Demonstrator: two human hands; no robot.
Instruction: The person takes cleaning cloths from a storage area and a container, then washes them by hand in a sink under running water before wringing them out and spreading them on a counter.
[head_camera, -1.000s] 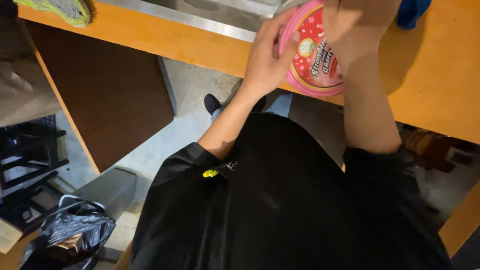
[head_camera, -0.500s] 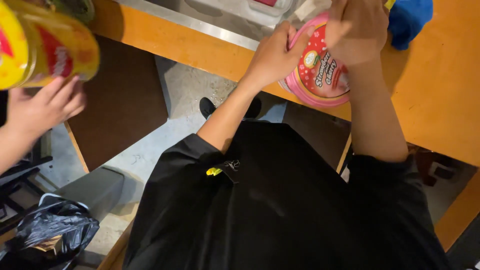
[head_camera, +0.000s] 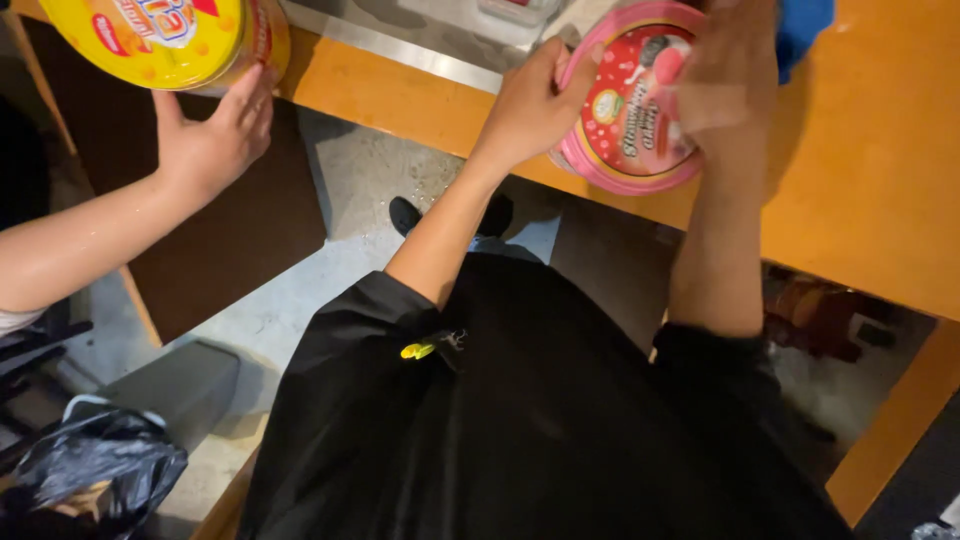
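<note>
Nearest, at the bottom left, one crumpled black plastic bag (head_camera: 95, 475) lies on the grey floor, and the person's black shirt carries one small yellow clip (head_camera: 418, 350) at the chest. Farther up, both forearms reach to the near edge of the orange wooden counter (head_camera: 860, 200), where one round pink plastic tub with a red-and-white printed lid (head_camera: 625, 115) sits tilted toward the camera. The left hand (head_camera: 530, 105) grips the tub's left rim, thumb on the lid's edge; the right hand (head_camera: 725, 85) is clasped over its right side, blurred, so its exact finger hold cannot be told. This looks like the step of working the lid at its rim, and the next move seems to call for a steady left-hand brace while the right lifts or presses. At far left one other person's hand (head_camera: 210, 135) lies open against one round yellow tub (head_camera: 165, 40), touching its lower side. At the far right, one blue cloth (head_camera: 803, 25) rests on the counter, just behind the right hand.
</note>
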